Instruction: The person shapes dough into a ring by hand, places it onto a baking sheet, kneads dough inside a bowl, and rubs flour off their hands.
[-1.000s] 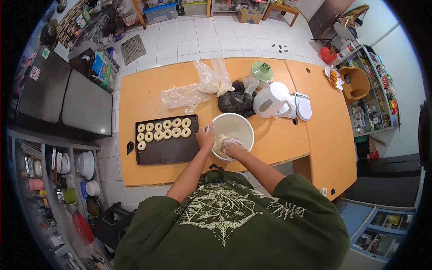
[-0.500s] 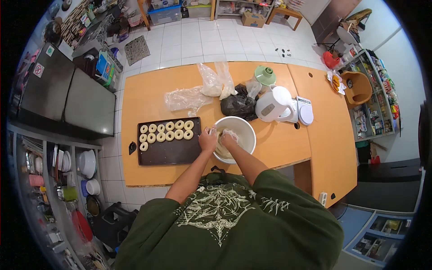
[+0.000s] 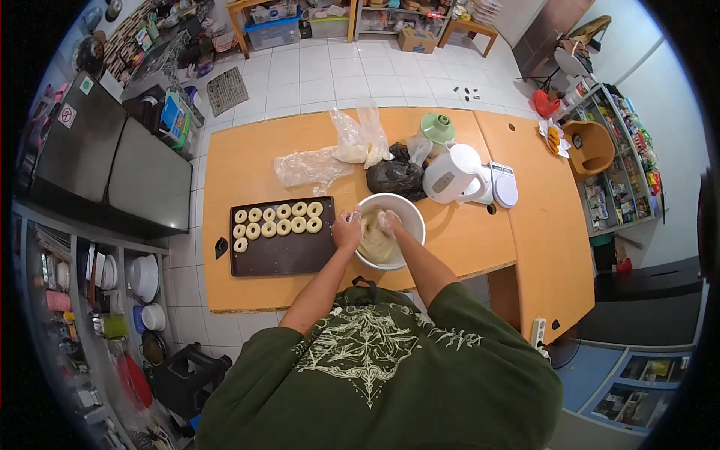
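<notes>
A white bowl (image 3: 417, 238) stands in front of me on the wooden table, with a mass of pale, soft dough (image 3: 377, 246) inside it. My left hand (image 3: 348, 228) is closed on the bowl's left rim. Inside the bowl, my right hand (image 3: 390, 223) is at the far right side of the dough, fingers curled in and coated with something whitish. Left of the bowl lies a dark baking tray (image 3: 281, 260) bearing several ring-shaped pieces of dough (image 3: 269, 229) in two rows, with one more ring below them.
Beyond the bowl are a black plastic bag (image 3: 395, 178), a white electric kettle (image 3: 452, 174), a green-lidded container (image 3: 437, 127) and a white kitchen scale (image 3: 503, 185). Clear bags of white powder (image 3: 350, 142) lie farther back. A dark refrigerator (image 3: 112, 161) stands left of the table (image 3: 240, 161).
My right hand has drawn up and to the right from the middle of the bowl, exposing more of the dough. The left hand stays on the rim.
</notes>
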The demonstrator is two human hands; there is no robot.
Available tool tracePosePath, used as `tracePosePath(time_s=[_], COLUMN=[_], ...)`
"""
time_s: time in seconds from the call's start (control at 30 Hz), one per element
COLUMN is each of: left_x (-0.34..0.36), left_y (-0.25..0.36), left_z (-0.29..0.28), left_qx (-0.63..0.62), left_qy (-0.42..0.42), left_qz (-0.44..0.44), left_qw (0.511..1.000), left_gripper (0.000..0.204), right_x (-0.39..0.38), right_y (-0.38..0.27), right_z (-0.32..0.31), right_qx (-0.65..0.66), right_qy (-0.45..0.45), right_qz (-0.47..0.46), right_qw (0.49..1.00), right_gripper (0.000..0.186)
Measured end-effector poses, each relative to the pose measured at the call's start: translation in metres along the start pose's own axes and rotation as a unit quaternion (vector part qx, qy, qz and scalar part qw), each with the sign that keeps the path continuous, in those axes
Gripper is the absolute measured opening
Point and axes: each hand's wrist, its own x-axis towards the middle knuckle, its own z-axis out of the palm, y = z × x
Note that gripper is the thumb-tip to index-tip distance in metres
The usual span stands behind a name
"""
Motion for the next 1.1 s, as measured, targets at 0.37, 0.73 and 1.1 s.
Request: tracePosePath(time_s=[0.37,0.73,1.1], left_x=[0.003,0.001,-0.002], left_y=[-0.014,-0.009,-0.008], left_z=[-0.006,-0.005,-0.006], left_qx=[-0.004,-0.007,0.011], left_qy=[0.010,0.002,0.004], left_qz=[-0.038,-0.036,0.002], left_qw=[0.999,0.999,1.000], left_gripper=[0.048,0.049,0.045], right_x=[-0.116,-0.134,-0.094], right_y=[-0.116,-0.087,-0.062], right_z=[-0.097,-0.051,-0.002], right_qx=[-0.173,-0.267,-0.206], right_qy=[-0.157,-0.175,-0.067], right_qz=[-0.174,-0.170,-0.088], right_qw=[0.957,0.933,0.972], right_gripper=[0.026,0.023,0.029])
